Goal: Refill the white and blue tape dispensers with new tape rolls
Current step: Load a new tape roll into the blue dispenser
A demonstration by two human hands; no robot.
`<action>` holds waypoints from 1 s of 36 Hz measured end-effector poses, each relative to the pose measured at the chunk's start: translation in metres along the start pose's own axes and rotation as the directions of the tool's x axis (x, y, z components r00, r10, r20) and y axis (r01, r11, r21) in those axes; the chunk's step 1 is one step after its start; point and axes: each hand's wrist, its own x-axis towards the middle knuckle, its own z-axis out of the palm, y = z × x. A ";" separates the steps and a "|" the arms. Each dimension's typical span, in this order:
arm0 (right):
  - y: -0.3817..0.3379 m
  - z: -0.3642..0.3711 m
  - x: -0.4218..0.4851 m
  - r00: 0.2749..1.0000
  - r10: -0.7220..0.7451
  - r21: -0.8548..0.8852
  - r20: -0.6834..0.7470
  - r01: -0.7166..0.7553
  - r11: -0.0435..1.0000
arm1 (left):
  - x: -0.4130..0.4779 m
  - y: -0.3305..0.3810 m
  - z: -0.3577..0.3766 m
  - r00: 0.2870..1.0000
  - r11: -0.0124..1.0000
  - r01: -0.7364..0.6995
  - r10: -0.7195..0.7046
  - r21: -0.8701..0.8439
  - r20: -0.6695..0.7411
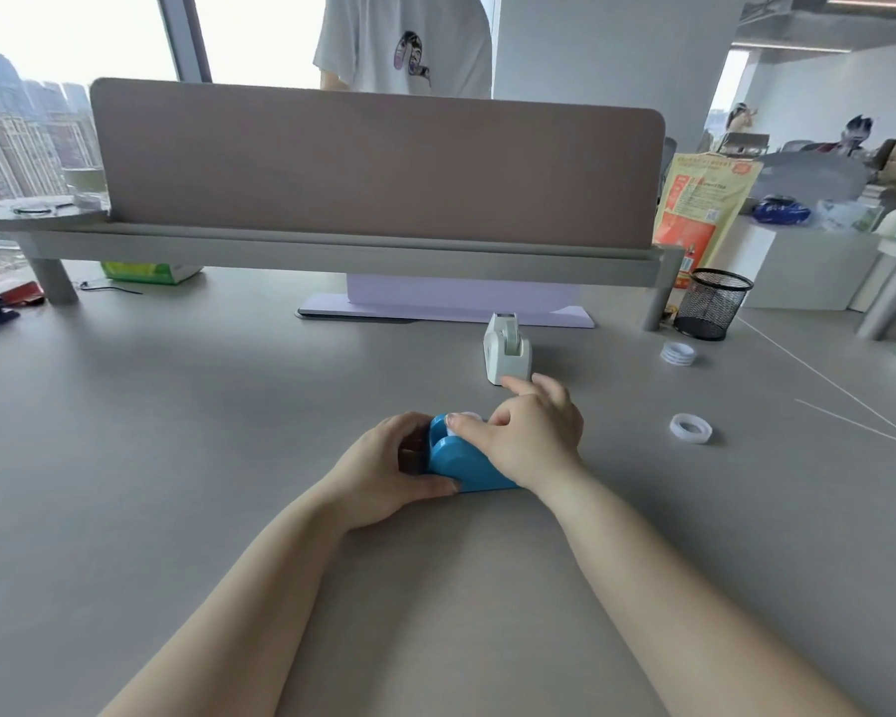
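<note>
A blue tape dispenser [456, 463] lies on the grey desk [177, 432] in front of me. My left hand [389, 468] grips its left end, thumb along the near side. My right hand [526, 432] rests on its top right, thumb and fingers pinching a whitish tape roll [464, 417] seated in the dispenser's slot; most of the roll is hidden. Behind them a white tape dispenser [506, 349] stands upright by itself. To the right a single clear tape roll [690, 427] lies flat, and farther back sits a small stack of tape rolls [678, 352].
A black mesh pen cup [712, 303] stands at the back right beside a shelf leg. A pink divider panel [373, 163] on a raised shelf closes the back of the desk, with a person standing behind it. A thin white cord [823, 377] runs across the right side.
</note>
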 end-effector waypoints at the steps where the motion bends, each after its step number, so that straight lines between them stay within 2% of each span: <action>1: 0.001 0.001 0.000 1.000 0.000 0.013 -0.003 0.000 1.000 | 0.000 0.000 0.000 1.000 1.000 -0.001 0.001 -0.002 0.002; 14: 0.003 0.001 -0.003 0.999 -0.016 0.135 -0.028 0.020 0.991 | -0.001 -0.002 0.001 1.000 1.000 -0.006 0.006 -0.017 0.006; 25: 0.007 0.007 -0.002 0.994 -0.022 0.189 -0.108 0.043 0.981 | -0.001 -0.003 0.000 1.000 1.000 -0.016 0.016 -0.007 0.013; 30: 0.008 0.008 -0.002 0.994 -0.032 0.204 -0.104 0.053 0.978 | -0.001 -0.003 0.001 1.000 1.000 -0.030 0.030 0.010 0.010; 35: 0.003 0.008 0.006 0.990 0.019 0.343 -0.138 0.030 0.939 | 0.000 -0.001 0.000 0.999 0.996 -0.049 0.049 0.078 0.011; 36: 0.002 0.008 0.005 0.988 0.005 0.304 -0.154 0.042 0.952 | 0.000 -0.001 0.001 0.999 0.995 -0.047 0.046 0.085 0.010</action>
